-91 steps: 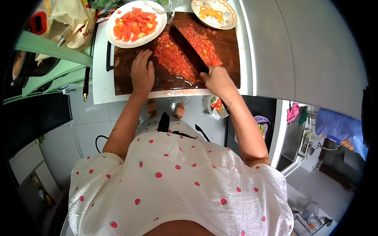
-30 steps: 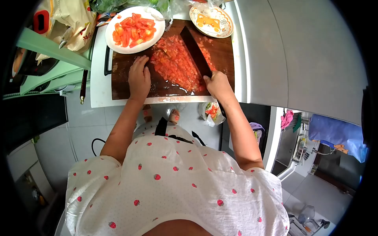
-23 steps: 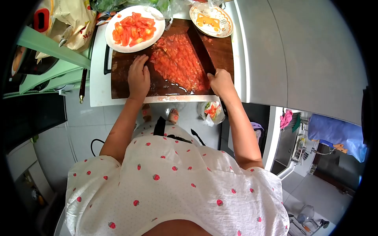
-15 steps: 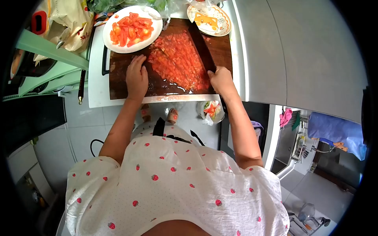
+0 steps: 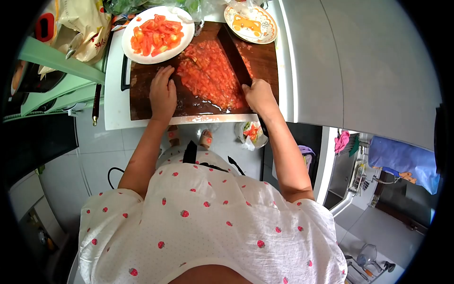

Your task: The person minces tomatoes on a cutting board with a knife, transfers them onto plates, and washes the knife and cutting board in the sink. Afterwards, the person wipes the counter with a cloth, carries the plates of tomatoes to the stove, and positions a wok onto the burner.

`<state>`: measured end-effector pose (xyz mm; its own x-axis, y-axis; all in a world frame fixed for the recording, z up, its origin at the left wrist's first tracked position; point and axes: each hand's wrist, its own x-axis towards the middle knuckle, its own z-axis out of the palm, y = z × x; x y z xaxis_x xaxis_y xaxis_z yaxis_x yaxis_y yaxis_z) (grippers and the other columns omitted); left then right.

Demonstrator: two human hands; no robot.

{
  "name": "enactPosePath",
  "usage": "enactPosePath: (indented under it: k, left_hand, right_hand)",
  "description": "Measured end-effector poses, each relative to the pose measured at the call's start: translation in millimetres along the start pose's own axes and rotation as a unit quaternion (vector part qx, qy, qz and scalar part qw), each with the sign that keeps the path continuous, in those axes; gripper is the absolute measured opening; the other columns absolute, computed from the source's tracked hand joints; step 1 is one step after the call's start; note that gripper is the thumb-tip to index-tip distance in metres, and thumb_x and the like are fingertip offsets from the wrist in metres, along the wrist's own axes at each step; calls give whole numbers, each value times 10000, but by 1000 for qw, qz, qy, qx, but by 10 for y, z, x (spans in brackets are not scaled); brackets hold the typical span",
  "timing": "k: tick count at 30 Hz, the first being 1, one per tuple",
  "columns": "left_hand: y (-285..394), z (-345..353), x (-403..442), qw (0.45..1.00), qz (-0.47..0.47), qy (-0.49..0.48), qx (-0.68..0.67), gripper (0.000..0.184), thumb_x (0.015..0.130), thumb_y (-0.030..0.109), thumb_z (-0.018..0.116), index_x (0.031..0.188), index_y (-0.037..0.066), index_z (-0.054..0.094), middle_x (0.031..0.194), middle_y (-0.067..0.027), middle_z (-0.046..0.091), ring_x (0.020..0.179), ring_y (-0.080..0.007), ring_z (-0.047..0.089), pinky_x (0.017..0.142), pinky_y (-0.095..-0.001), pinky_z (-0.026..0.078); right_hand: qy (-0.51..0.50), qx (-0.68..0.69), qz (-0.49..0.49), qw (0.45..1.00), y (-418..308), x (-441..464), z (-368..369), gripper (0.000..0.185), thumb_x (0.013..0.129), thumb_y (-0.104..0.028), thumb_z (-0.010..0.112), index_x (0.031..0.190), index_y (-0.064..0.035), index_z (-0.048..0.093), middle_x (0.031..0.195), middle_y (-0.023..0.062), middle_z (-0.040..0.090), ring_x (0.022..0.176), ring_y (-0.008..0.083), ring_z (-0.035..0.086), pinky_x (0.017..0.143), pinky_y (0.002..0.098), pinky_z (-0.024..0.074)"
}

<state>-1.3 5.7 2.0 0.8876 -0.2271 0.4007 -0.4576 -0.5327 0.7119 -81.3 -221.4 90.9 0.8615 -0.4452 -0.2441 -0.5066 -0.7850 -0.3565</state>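
Note:
Finely chopped tomato [image 5: 208,73] lies spread in a wet patch over the dark wooden cutting board [image 5: 142,102]. My right hand [image 5: 260,97] is closed round the handle of a broad dark kitchen knife [image 5: 235,57]. The blade stands on edge across the right side of the tomato, with a few bits to its right. My left hand [image 5: 163,94] rests on the board left of the tomato, fingers stretched out and holding nothing. Just beyond its fingertips sits a white plate [image 5: 127,42] of larger tomato pieces [image 5: 158,35].
A cartoon-patterned plate [image 5: 250,23] stands at the board's far right corner. Leafy greens in plastic [image 5: 137,5] lie at the back. A green rack [image 5: 61,59] with bags borders the left. Below the counter is a bin [image 5: 250,135] with scraps.
The knife has shifted left onto the chopped tomato, along with my right hand. Some bits now show on the blade's right. My left hand stays nearly where it was.

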Motion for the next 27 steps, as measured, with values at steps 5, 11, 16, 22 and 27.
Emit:
enactPosePath:
  k: [5,11,16,22,27]
  left_hand:
    - [-22,14,-12,1000,1,9,-14,299,810,24,471,1101,35,537,1162,-119,532,1121,-299,461,948,-382,360]
    - [-1,-3,20,1000,0,7,-20,298,812,23,465,1101,37,535,1164,-115,530,1125,-295,458,947,-385,361]
    - [8,-20,3,1000,-3,1,-16,301,812,16,456,1103,40,531,1163,-114,529,1124,-295,459,946,-387,363]
    - [-7,-11,8,1000,-8,3,-24,309,805,-6,444,1101,32,529,1162,-118,529,1121,-300,463,947,-385,367]
    - [-11,-13,22,999,-11,18,-39,321,800,-36,427,1100,21,528,1156,-131,530,1124,-302,465,948,-376,370]
  right_hand:
    - [-30,70,7,997,-51,-66,-59,251,802,-185,568,828,62,603,785,301,571,809,435,564,721,448,452]
    - [-47,53,-1,998,-229,-152,-172,251,805,-187,566,813,62,594,778,289,579,792,429,569,731,452,457]
    - [-52,25,-15,998,-203,-137,-55,258,808,-191,562,816,66,587,789,290,580,808,428,568,730,452,454]
    - [-95,10,-18,995,-263,-247,-81,226,807,-170,555,821,52,599,797,274,584,800,420,571,727,459,453]
    - [-97,-4,-56,994,-352,-290,-180,202,804,-166,554,816,29,605,793,262,587,802,406,573,721,461,452]
